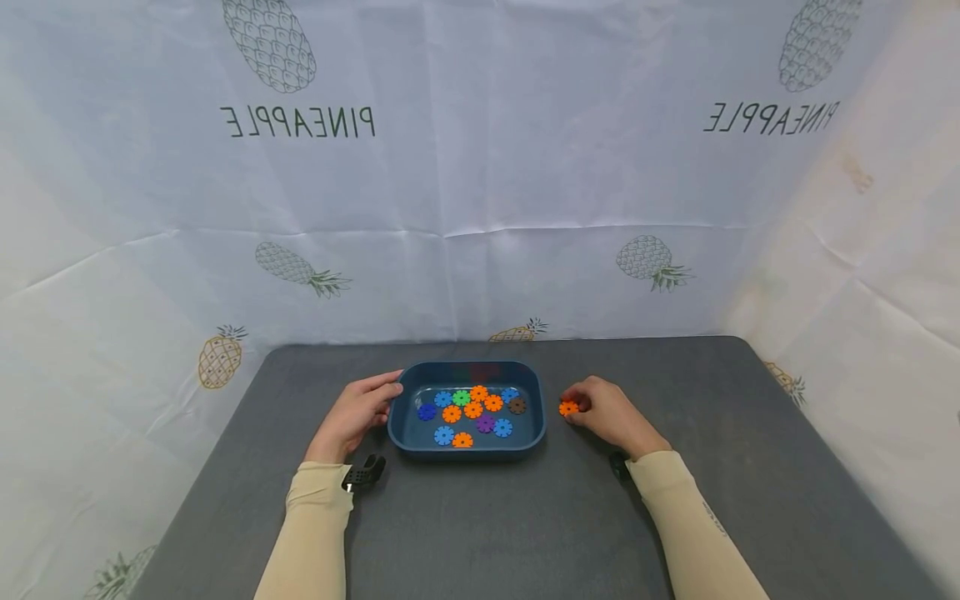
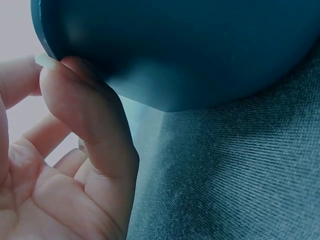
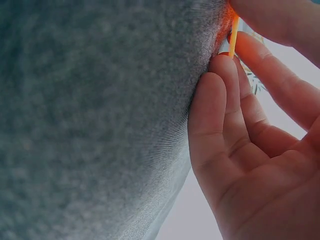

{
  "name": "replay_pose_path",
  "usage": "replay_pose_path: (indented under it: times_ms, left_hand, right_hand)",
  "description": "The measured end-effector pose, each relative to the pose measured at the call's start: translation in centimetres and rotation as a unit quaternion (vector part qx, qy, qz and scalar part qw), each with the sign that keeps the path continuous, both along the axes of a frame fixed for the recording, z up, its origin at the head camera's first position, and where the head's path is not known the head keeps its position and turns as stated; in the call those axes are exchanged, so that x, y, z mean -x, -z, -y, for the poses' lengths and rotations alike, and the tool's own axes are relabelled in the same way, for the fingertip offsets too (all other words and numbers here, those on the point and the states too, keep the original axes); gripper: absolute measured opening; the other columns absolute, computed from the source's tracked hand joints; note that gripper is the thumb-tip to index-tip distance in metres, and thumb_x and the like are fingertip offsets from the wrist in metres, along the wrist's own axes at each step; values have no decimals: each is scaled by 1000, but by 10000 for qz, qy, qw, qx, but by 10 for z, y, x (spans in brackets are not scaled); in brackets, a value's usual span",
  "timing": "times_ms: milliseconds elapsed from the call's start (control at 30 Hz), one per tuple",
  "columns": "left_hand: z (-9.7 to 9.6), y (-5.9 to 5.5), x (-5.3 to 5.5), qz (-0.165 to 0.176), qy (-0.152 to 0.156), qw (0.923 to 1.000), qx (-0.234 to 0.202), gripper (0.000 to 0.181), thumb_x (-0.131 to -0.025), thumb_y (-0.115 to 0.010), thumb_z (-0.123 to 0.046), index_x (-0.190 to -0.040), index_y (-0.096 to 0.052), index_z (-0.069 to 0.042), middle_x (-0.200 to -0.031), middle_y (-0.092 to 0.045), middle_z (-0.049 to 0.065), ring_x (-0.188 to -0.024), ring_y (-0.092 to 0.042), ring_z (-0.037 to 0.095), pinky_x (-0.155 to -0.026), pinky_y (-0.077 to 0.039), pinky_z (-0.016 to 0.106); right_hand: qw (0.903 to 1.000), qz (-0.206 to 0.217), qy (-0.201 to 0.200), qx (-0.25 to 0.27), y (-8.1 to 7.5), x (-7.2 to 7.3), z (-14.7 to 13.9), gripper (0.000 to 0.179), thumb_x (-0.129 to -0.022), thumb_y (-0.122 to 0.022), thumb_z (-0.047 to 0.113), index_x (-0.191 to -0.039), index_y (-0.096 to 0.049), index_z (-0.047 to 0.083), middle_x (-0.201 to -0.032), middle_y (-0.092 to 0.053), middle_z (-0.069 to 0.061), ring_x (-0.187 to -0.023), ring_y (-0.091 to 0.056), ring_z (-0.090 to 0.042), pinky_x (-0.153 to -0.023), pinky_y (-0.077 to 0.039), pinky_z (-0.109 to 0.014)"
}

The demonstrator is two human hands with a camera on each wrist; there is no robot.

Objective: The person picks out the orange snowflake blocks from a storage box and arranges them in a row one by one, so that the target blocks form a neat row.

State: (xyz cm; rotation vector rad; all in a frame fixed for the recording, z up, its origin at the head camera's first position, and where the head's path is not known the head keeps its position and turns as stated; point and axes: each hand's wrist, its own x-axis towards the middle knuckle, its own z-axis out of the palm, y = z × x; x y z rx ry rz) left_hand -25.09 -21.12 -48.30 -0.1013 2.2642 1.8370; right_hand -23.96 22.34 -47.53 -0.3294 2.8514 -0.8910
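Note:
A dark blue tray sits on the table, with several notched flower-shaped discs in it: blue, orange, green, purple and brown. My left hand grips its left rim; in the left wrist view the thumb presses against the tray wall. Just right of the tray, my right hand pinches an orange notched disc close over the tabletop. From the right wrist that orange disc shows edge-on between thumb and fingers, with the other fingertips right at the table surface.
The dark grey table runs out to both sides and toward me. Behind it hangs a white cloth printed with pineapples, which also covers the sides. Each wrist wears a black strap.

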Motion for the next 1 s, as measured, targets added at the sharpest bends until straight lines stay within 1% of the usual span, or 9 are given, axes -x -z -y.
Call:
replay_pose_path:
  times_ms: [300, 433, 533, 633, 733, 867, 1000]
  left_hand:
    - [5, -1, -4, -16, -57, 10000, 18, 53, -107, -67, -29, -158, -58, -16, -101, -61, 3, -75, -57, 13, -72, -55, 25]
    - [5, 0, -4, -23, -26, 9999, -97, 53, -107, -68, -30, -158, -58, -17, -101, -63, 1, -75, -57, 13, -72, -55, 26]
    - [5, 1, -4, -4, 83, 9998, -156, 54, -108, -67, -30, -159, -56, -17, -95, -60, 1, -75, -56, 13, -71, -54, 27]
    - [5, 2, -5, 15, 140, 9997, -175, 54, -108, -67, -30, -160, -56, -17, -93, -57, 1, -75, -55, 15, -71, -53, 27]
    - [5, 1, -6, -10, 111, 9998, -166, 54, -108, -67, -30, -159, -56, -17, -95, -58, 3, -75, -55, 15, -70, -52, 27]
    - [5, 0, -6, -20, 129, 9998, -176, 54, -108, -67, -29, -159, -56, -18, -98, -58, 5, -75, -55, 16, -69, -52, 27]
    - [4, -2, -6, 14, 163, 9997, -178, 53, -108, -67, -29, -159, -56, -18, -99, -58, 5, -76, -56, 17, -70, -53, 27]
  right_hand:
    - [9999, 99, -3, -24, -4, 3, 5, 32, -96, -81, 13, -128, -77, 6, -120, -71, -10, -101, -65, -22, -93, -59, -46]
    - [10000, -48, -81, 8, -10, 2, 3, 33, -98, -79, 18, -130, -76, 7, -122, -71, -9, -101, -66, -21, -90, -59, -44]
    - [9995, -260, -158, 76, -17, -1, 2, 34, -100, -78, 20, -132, -75, 7, -123, -70, -9, -100, -68, -20, -87, -60, -43]
    - [9987, -417, -281, 122, -28, 0, 9, 35, -101, -78, 21, -133, -74, 8, -124, -71, -9, -100, -68, -19, -87, -61, -42]
    - [9978, -451, -488, 50, -43, 5, 22, 34, -101, -78, 21, -133, -74, 11, -124, -71, -8, -103, -67, -20, -91, -60, -45]
    - [9957, -265, -871, -153, -63, 16, 45, 34, -102, -77, 21, -134, -74, 10, -125, -72, -9, -107, -67, -21, -96, -60, -46]
    - [9897, -63, -1361, -432, -78, 26, 66, 37, -102, -76, 18, -137, -72, 6, -129, -72, -13, -108, -67, -22, -99, -59, -45]
